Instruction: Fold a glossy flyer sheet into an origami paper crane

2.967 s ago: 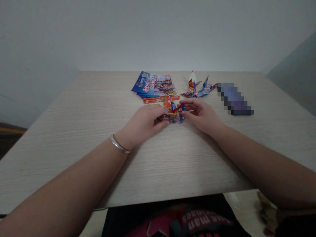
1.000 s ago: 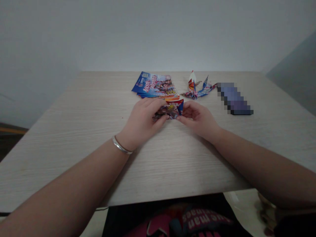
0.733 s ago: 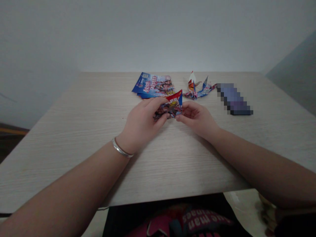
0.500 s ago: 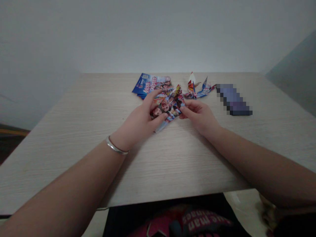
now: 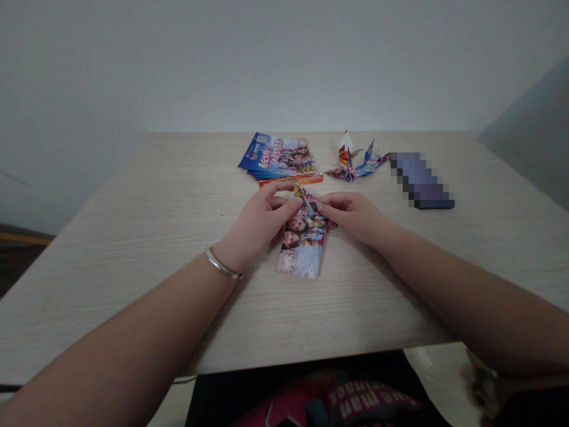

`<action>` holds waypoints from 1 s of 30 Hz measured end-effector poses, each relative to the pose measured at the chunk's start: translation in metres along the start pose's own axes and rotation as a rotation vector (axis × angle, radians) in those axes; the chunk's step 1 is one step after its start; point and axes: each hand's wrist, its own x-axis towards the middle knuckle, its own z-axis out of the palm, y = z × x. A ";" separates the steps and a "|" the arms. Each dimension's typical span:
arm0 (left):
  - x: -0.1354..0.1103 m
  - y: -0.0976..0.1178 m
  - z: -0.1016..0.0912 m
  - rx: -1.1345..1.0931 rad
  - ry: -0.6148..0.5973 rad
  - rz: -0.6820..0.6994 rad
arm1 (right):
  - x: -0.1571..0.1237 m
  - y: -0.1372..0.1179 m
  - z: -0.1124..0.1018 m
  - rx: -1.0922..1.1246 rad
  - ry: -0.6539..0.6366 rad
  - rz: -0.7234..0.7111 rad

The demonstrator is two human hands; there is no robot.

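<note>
A folded sheet of printed colour paper (image 5: 303, 243) lies on the pale wooden table (image 5: 133, 225), its long flap pointing toward me. My left hand (image 5: 258, 225), with a silver bracelet at the wrist, pinches the sheet's far left edge. My right hand (image 5: 351, 214) pinches its far right edge. Both hands rest on the tabletop, fingers closed on the paper.
A stack of the same printed sheets (image 5: 279, 159) lies behind my hands. A finished folded paper crane (image 5: 355, 163) stands to its right. A dark flat object (image 5: 421, 180), blurred out, lies further right. A grey wall runs behind the table.
The paper, held as a small folded packet a second ago, has been opened out and turned; its long flap now lies flat toward me. Both hands stayed at its far end.
</note>
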 end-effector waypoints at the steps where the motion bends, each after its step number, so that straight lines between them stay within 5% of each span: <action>1: 0.001 -0.001 0.000 0.008 0.026 0.012 | 0.000 0.000 0.001 -0.008 -0.015 -0.012; 9: 0.003 0.000 0.003 -0.084 0.096 0.033 | -0.002 -0.002 0.006 0.050 0.139 -0.069; 16: 0.000 0.001 0.007 -0.164 0.038 0.047 | -0.006 -0.010 0.008 0.120 0.185 -0.023; 30: -0.002 0.001 0.002 0.052 0.128 0.128 | -0.010 -0.011 0.007 -0.024 0.189 -0.109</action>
